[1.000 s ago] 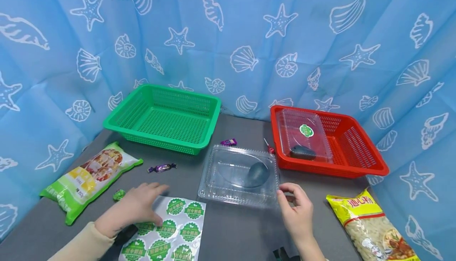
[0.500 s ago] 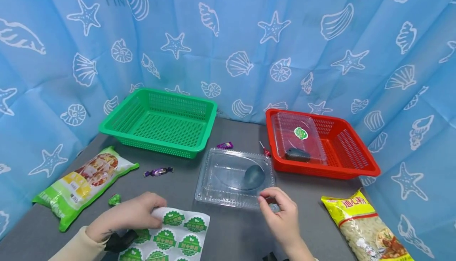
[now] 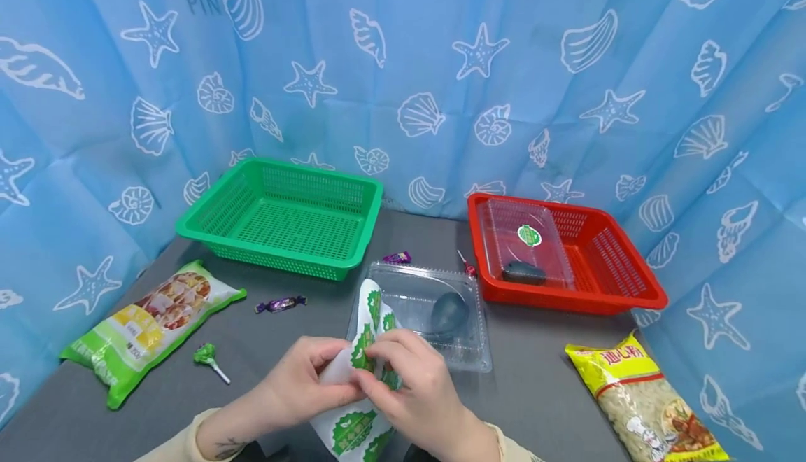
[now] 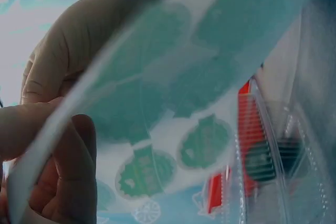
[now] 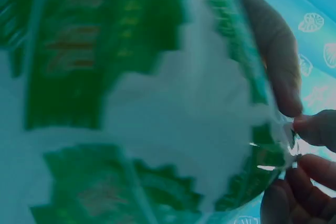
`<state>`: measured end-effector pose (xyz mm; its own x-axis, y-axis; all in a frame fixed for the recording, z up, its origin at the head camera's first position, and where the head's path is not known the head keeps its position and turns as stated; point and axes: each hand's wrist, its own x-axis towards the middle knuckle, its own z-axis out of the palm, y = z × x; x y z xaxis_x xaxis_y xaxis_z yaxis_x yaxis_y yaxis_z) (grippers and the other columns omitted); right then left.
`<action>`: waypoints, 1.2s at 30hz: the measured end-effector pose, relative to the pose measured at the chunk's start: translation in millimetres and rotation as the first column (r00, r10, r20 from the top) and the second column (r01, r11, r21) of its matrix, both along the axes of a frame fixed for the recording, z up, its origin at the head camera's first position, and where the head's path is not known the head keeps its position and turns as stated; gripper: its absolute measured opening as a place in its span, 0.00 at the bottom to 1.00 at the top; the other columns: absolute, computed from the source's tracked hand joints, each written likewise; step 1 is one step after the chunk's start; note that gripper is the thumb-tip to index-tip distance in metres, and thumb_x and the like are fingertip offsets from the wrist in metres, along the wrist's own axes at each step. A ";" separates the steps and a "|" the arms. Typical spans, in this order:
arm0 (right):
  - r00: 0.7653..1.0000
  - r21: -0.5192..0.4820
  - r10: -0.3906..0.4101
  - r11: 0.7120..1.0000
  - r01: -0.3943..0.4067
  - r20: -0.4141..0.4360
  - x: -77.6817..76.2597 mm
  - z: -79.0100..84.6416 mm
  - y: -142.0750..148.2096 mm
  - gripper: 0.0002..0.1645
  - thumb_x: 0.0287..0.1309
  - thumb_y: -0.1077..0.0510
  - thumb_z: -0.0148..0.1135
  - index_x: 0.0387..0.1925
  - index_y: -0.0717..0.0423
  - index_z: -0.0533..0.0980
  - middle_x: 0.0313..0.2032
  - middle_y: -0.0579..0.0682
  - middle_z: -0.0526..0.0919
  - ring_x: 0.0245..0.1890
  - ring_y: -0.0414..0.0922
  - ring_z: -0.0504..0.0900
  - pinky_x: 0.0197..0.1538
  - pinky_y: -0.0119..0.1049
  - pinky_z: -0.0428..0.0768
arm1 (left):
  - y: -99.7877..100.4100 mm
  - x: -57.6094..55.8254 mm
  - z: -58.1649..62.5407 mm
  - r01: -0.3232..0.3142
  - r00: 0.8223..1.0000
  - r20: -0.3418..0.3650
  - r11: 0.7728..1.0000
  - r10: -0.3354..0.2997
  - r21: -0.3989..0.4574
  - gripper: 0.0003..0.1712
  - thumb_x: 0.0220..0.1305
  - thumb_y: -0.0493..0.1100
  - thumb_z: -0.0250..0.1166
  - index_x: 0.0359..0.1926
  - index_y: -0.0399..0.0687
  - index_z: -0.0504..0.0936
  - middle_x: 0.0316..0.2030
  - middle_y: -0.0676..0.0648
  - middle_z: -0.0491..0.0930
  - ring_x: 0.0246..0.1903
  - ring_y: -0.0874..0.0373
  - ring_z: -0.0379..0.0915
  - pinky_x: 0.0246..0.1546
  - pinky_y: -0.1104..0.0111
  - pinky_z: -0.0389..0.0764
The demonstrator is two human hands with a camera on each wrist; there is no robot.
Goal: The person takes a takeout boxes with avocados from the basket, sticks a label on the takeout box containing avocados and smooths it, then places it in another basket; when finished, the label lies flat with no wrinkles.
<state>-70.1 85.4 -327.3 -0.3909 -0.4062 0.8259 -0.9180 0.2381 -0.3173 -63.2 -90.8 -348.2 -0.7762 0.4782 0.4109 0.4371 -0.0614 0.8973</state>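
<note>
In the head view, my left hand (image 3: 302, 385) grips a white sheet (image 3: 352, 430) of round green stickers and holds it raised and bent. My right hand (image 3: 422, 385) pinches the sheet's edge close to the left fingers. Large and blurred, the sticker sheet (image 4: 205, 85) fills much of the left wrist view, and the sheet (image 5: 157, 103) covers most of the right wrist view too. Behind the hands lies a clear plastic clamshell box (image 3: 472, 358) with a dark, egg-shaped thing (image 3: 449, 313) inside. The sheet and right hand hide part of that box.
A green basket (image 3: 277, 262) stands back left. The red basket (image 3: 604, 302) at right holds a stickered clear box (image 3: 504, 220). A green lollipop (image 3: 205, 355), wrapped candies (image 3: 281, 304), a red lollipop (image 3: 469, 269), a green food bag (image 3: 151, 329) and a yellow bag (image 3: 648, 399) lie around.
My left hand has lifted the sticker sheet off the table and carried it right. My right hand has left the clear box's edge and come left to the sheet. The green lollipop's stick now shows.
</note>
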 end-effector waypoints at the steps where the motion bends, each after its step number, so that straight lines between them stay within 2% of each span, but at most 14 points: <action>1: 1.000 -0.006 0.009 1.000 -0.009 -0.019 -1.3 -0.6 -0.3 0.08 0.47 0.60 0.63 0.28 0.60 0.75 0.28 0.49 0.76 0.26 0.38 0.73 0.33 0.20 0.71 | 0.4 0.6 -0.5 -0.005 1.000 -0.007 1.000 0.005 -0.004 0.10 0.48 0.32 0.64 0.36 0.39 0.78 0.29 0.42 0.79 0.25 0.64 0.75 0.18 0.67 0.77; 7: 0.996 0.053 0.064 0.997 -0.061 -0.061 -5.7 -1.0 -0.2 0.10 0.44 0.59 0.64 0.31 0.60 0.76 0.30 0.48 0.78 0.31 0.38 0.75 0.37 0.23 0.74 | -4.4 -0.6 -2.1 -0.022 0.980 -0.199 0.998 0.009 -0.066 0.11 0.45 0.32 0.66 0.33 0.41 0.78 0.26 0.45 0.79 0.24 0.68 0.71 0.17 0.76 0.73; 10: 0.992 0.041 0.122 0.992 -0.122 -0.006 -6.3 -1.7 0.4 0.07 0.47 0.61 0.61 0.31 0.60 0.76 0.29 0.49 0.79 0.30 0.37 0.76 0.35 0.22 0.75 | -6.7 -1.3 0.3 -0.015 0.970 -0.244 0.997 -0.005 -0.080 0.09 0.46 0.31 0.66 0.31 0.43 0.78 0.23 0.47 0.78 0.21 0.70 0.69 0.15 0.80 0.70; 15: 0.975 -0.167 0.204 0.968 -0.188 0.085 -5.4 9.5 0.6 0.03 0.45 0.71 0.58 0.25 0.64 0.76 0.24 0.54 0.79 0.25 0.40 0.77 0.30 0.24 0.75 | -23.0 4.9 7.6 0.016 0.995 -0.094 0.998 -0.022 -0.065 0.12 0.50 0.29 0.61 0.38 0.41 0.77 0.29 0.44 0.78 0.26 0.66 0.73 0.19 0.71 0.76; 17: 0.982 -0.279 0.165 0.951 -0.133 0.095 -7.0 11.3 4.2 0.05 0.42 0.74 0.58 0.23 0.65 0.76 0.23 0.55 0.78 0.24 0.41 0.76 0.28 0.26 0.75 | -36.4 11.0 9.6 -0.050 0.999 -0.001 0.997 0.050 -0.061 0.16 0.51 0.29 0.60 0.44 0.41 0.74 0.33 0.46 0.78 0.29 0.62 0.76 0.21 0.66 0.78; 19: 0.987 -0.380 0.112 0.923 -0.061 0.114 -10.3 9.1 11.5 0.06 0.40 0.77 0.57 0.23 0.67 0.75 0.22 0.56 0.77 0.23 0.41 0.74 0.26 0.27 0.74 | -52.2 17.0 8.0 -0.176 0.980 0.083 0.983 0.180 -0.062 0.20 0.51 0.28 0.59 0.48 0.41 0.71 0.35 0.48 0.78 0.29 0.59 0.77 0.21 0.62 0.78; 22: 0.985 -0.484 0.050 0.874 0.035 0.162 -16.1 1.1 24.8 0.08 0.40 0.79 0.55 0.23 0.68 0.74 0.22 0.54 0.76 0.22 0.40 0.72 0.23 0.26 0.73 | -75.5 22.5 -4.1 -0.415 0.871 0.245 0.905 0.426 -0.097 0.25 0.53 0.30 0.58 0.53 0.43 0.64 0.35 0.53 0.77 0.29 0.57 0.77 0.21 0.60 0.78; 24: 0.983 -0.514 0.020 0.854 0.079 0.185 -18.6 -2.1 31.8 0.08 0.40 0.80 0.55 0.23 0.69 0.74 0.22 0.54 0.75 0.22 0.39 0.72 0.23 0.25 0.72 | -87.0 22.1 -20.6 -0.530 0.748 0.372 0.832 0.549 -0.161 0.27 0.55 0.34 0.59 0.55 0.42 0.59 0.34 0.53 0.77 0.29 0.57 0.78 0.22 0.60 0.78; 26: 0.980 -0.525 -0.005 0.843 0.111 0.200 -20.6 -5.3 36.5 0.07 0.41 0.80 0.55 0.23 0.70 0.74 0.22 0.55 0.75 0.21 0.39 0.72 0.23 0.24 0.73 | -93.0 20.7 -41.2 -0.581 0.614 0.493 0.776 0.617 -0.247 0.31 0.55 0.37 0.59 0.57 0.41 0.55 0.36 0.51 0.76 0.30 0.58 0.77 0.26 0.62 0.78; 29: 0.978 -0.520 -0.035 0.843 0.141 0.208 -23.4 -9.9 40.5 0.07 0.40 0.79 0.55 0.23 0.70 0.74 0.22 0.55 0.76 0.21 0.38 0.72 0.22 0.23 0.73 | -93.8 19.4 -72.7 -0.565 0.468 0.588 0.735 0.660 -0.375 0.35 0.55 0.40 0.60 0.58 0.34 0.52 0.40 0.43 0.75 0.31 0.57 0.77 0.29 0.64 0.78; 31: 0.977 -0.516 -0.044 0.844 0.148 0.209 -24.5 -12.3 41.9 0.08 0.40 0.79 0.56 0.23 0.69 0.75 0.22 0.54 0.76 0.20 0.38 0.72 0.22 0.23 0.72 | -92.8 19.5 -88.7 -0.523 0.423 0.572 0.705 0.702 -0.479 0.38 0.54 0.41 0.61 0.59 0.30 0.50 0.44 0.37 0.71 0.35 0.54 0.75 0.34 0.63 0.76; 33: 0.976 -0.508 -0.056 0.847 0.158 0.210 -25.2 -14.3 42.8 0.07 0.40 0.79 0.56 0.23 0.69 0.74 0.22 0.53 0.76 0.20 0.38 0.72 0.22 0.23 0.72 | -92.6 19.3 -98.6 -0.464 0.405 0.521 0.660 0.751 -0.591 0.42 0.53 0.45 0.61 0.59 0.28 0.48 0.48 0.32 0.66 0.41 0.48 0.71 0.40 0.57 0.73; 35: 0.975 -0.499 -0.068 0.850 0.168 0.212 -24.9 -15.8 44.1 0.07 0.40 0.79 0.56 0.22 0.69 0.74 0.22 0.52 0.76 0.21 0.38 0.72 0.22 0.23 0.72 | -93.2 18.1 -103.5 -0.389 0.405 0.458 0.602 0.791 -0.697 0.47 0.50 0.49 0.63 0.59 0.28 0.47 0.51 0.29 0.61 0.46 0.40 0.66 0.45 0.50 0.68; 36: 0.974 -0.492 -0.075 0.853 0.174 0.214 -24.6 -16.5 44.7 0.08 0.39 0.79 0.56 0.22 0.68 0.74 0.22 0.52 0.76 0.21 0.38 0.72 0.22 0.24 0.72 | -94.1 17.7 -104.1 -0.352 0.420 0.419 0.570 0.805 -0.743 0.49 0.48 0.52 0.64 0.59 0.28 0.46 0.52 0.28 0.59 0.48 0.37 0.63 0.46 0.48 0.65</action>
<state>-94.7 130.1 -343.8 -0.5715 0.1093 0.8133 -0.8064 0.1086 -0.5812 -45.4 -184.9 -452.2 -0.8380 -0.2846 -0.4655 -0.5453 0.4646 0.6977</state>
